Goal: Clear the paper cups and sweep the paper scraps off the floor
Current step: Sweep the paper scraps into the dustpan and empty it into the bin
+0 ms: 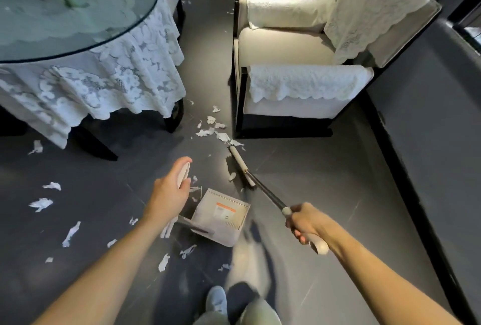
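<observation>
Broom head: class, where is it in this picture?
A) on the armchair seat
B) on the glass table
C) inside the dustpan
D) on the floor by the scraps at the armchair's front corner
D: the broom head lies on the floor beside the scraps at the armchair corner, apart from the dustpan.

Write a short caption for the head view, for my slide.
Right hand holds a broom beside paper scraps; left hand holds the dustpan.

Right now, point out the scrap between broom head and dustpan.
The lone scrap just left of the broom head, near its closer end. The pile lies beyond the head's far tip by the chair; others lie on the dustpan's other sides.
</observation>
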Tool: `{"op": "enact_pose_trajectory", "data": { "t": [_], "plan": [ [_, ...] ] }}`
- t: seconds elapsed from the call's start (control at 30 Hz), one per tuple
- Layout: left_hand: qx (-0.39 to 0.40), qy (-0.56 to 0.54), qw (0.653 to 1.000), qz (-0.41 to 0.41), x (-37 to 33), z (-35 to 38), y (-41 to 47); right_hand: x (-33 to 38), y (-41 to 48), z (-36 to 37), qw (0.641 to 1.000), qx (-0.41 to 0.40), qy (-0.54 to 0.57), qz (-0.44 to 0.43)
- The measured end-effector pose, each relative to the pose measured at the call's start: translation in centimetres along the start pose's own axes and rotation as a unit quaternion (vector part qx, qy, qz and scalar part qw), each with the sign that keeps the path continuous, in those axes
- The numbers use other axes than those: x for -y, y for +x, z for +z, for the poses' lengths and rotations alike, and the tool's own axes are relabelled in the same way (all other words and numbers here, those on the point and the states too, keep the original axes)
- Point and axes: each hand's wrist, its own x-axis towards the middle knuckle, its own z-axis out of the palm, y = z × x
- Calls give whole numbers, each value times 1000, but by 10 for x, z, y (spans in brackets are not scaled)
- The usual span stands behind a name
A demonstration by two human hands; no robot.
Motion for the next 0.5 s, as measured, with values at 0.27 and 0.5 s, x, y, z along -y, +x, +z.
{"op": "enact_pose_trajectory", "data": {
  "t": [0.27, 0.5],
  "plan": [
    [-91, -34, 994, -52, -7, -39, 84, 132, 75, -25, 988, -21, -103, -112],
    [-145, -49, 984, -95, -28, -33, 191, 257, 191, -66, 954, -14, -233, -189]
  ]
}}
